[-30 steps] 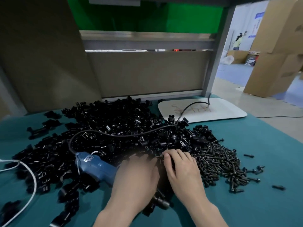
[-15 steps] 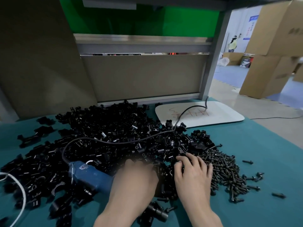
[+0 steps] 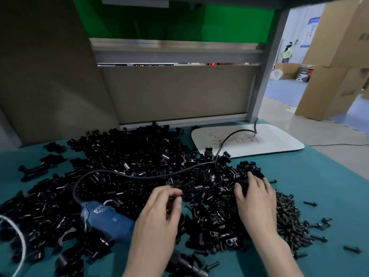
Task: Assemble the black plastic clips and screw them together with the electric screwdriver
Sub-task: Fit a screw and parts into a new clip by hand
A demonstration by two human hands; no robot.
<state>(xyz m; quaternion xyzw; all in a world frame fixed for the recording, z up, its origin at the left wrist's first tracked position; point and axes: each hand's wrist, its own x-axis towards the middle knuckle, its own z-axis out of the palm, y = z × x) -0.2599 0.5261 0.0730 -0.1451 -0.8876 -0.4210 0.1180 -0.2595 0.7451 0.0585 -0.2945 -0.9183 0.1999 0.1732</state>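
Note:
A wide heap of black plastic clips covers the teal table top. My left hand hovers over the heap's near edge, its fingers and thumb curled round a small dark clip piece. My right hand lies flat on the clips at the heap's right side, fingers spread and straight. The blue electric screwdriver lies on its side left of my left hand, and its black nose passes under my left forearm. A pile of black screws sits just right of my right hand.
The screwdriver's black cable loops over the heap toward a white board at the back right. A white cord curves at the left edge. A brown partition closes the back. Cardboard boxes stand on the floor to the right.
My hands, close together over one clip a second ago, have moved apart. The right hand slid right and forward onto the clips by the screws; the left hand stayed near the screwdriver.

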